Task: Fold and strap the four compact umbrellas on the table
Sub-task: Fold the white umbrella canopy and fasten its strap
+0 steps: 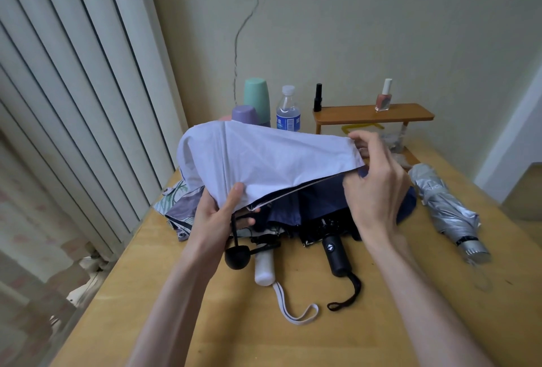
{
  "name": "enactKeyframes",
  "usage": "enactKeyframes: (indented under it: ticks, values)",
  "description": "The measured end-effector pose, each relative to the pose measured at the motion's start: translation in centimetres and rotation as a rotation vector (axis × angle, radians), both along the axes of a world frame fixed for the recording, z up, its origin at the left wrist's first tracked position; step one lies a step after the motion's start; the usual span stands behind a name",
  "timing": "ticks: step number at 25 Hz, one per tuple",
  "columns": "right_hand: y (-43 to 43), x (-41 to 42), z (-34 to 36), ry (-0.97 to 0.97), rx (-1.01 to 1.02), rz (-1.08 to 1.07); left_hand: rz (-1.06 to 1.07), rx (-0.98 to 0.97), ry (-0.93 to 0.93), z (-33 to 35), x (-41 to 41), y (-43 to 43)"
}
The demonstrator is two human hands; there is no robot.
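Note:
I hold a pale lavender umbrella point(264, 158) with a dark lining above the table, its canopy loose and spread. My left hand point(223, 214) grips its lower left edge near the shaft; its black round handle point(237, 256) hangs below. My right hand point(372, 179) pinches the canopy's right edge. Under it lie a navy umbrella point(322, 205) with a black handle point(335, 255) and wrist loop, and a leaf-patterned umbrella point(179, 205) with a white handle point(264, 268) and white strap. A silver umbrella point(445, 208) lies rolled at the right.
The wooden table point(293, 337) stands against the wall. At the back stand a mint cup point(257, 96), a purple cup point(245, 113), a water bottle point(288, 110) and a small wooden shelf point(372, 114) with two nail polish bottles. A white radiator point(73, 88) runs along the left.

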State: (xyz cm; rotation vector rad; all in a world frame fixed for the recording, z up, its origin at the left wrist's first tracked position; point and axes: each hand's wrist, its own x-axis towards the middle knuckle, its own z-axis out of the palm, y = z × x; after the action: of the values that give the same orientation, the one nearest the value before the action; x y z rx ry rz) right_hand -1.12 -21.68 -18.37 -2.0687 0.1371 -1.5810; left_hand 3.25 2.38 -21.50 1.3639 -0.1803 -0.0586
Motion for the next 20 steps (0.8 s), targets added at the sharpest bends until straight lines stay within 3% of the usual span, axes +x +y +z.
enactKeyframes:
  ticks: [3, 6, 14, 18, 20]
  values:
    - [-0.6, 0.1, 1.0, 0.212, 0.212, 0.312, 0.010, 0.044, -0.014, -0.2, 0.1, 0.1]
    - [-0.8, 0.2, 1.3, 0.342, 0.168, 0.387, 0.026, 0.094, -0.041, -0.8, 0.2, 0.2]
    - [-0.4, 0.5, -0.4, 0.122, -0.094, 0.042, 0.074, -0.002, -0.040, -0.7, 0.1, -0.5]
    - [-0.4, 0.9, -1.0, 0.097, -0.070, 0.211, 0.072, 0.037, -0.077, -1.1, 0.0, -0.9]
    - [-0.7, 0.9, -0.9, 0.047, -0.024, 0.177, 0.073, 0.043, -0.082, -1.2, 0.0, -0.9]
